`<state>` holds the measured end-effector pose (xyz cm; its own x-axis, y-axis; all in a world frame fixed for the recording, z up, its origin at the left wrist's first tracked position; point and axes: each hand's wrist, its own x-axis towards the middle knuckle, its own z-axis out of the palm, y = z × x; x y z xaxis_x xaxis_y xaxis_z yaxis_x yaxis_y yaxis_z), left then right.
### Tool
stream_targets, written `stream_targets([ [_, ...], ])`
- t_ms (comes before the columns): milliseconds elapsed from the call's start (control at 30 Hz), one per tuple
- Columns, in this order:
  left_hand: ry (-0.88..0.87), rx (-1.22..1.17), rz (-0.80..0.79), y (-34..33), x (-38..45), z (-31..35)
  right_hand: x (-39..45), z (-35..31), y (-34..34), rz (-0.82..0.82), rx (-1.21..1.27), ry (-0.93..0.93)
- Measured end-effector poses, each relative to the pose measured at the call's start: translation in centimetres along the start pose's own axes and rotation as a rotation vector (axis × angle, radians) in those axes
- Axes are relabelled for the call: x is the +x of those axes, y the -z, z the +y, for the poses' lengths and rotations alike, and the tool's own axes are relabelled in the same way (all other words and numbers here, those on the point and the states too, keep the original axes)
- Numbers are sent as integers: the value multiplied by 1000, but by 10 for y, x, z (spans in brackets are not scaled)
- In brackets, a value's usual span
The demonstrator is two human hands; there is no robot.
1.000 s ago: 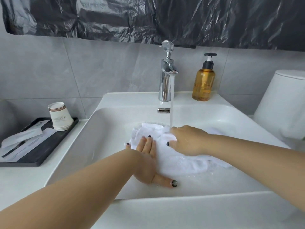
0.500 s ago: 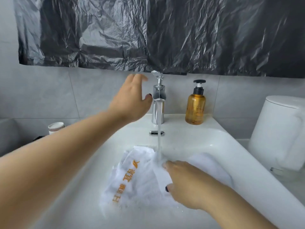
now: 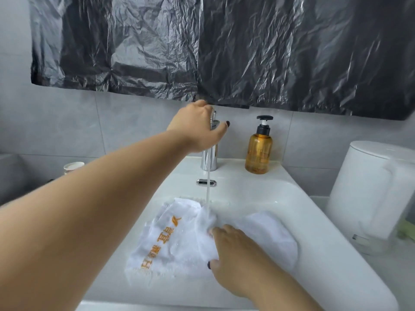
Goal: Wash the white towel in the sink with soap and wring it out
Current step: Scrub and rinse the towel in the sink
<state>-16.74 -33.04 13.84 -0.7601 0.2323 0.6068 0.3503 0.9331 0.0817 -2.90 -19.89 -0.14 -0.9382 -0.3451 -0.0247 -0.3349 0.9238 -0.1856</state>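
Observation:
A wet white towel [image 3: 179, 243] with orange lettering lies spread in the white sink [image 3: 303, 198]. Water runs from the chrome tap [image 3: 210, 158] onto the towel's far edge. My left hand [image 3: 199, 129] is up at the tap, fingers curled over its handle, which it mostly hides. My right hand [image 3: 235, 254] lies on the towel's middle, fingers bent into the cloth and gripping a fold. An amber soap bottle [image 3: 258, 151] with a black pump stands on the sink's rim right of the tap.
A white bin or toilet tank [image 3: 370, 187] stands to the right of the sink. Stacked paper cups [image 3: 73, 167] sit at the left behind my forearm. Black plastic sheeting [image 3: 224, 48] covers the wall above.
My left hand left the towel, rose to the tap and now closes over its handle. My right hand stayed on the towel. The water stream looks thinner.

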Motion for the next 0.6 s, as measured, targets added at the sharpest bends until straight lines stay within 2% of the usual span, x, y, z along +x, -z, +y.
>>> stream_targets([
  [167,6,-16,-169,4,-26,1,3,0,0,5,24,-104],
  [267,148,-286,-249,6,-66,6,5,7,2,-31,3,-198],
  [333,278,-474,-401,-6,-105,2,7,13,2,-31,-21,-217],
  [367,313,-481,-516,-16,-125,-5,9,16,1,1,8,-221],
  [433,263,-290,-755,-33,-160,-20,15,21,0,105,178,-261],
  [467,209,-183,-826,-39,-174,-29,17,22,1,165,265,-298],
  [600,112,29,-921,-34,-193,-31,16,28,15,415,503,-471],
])
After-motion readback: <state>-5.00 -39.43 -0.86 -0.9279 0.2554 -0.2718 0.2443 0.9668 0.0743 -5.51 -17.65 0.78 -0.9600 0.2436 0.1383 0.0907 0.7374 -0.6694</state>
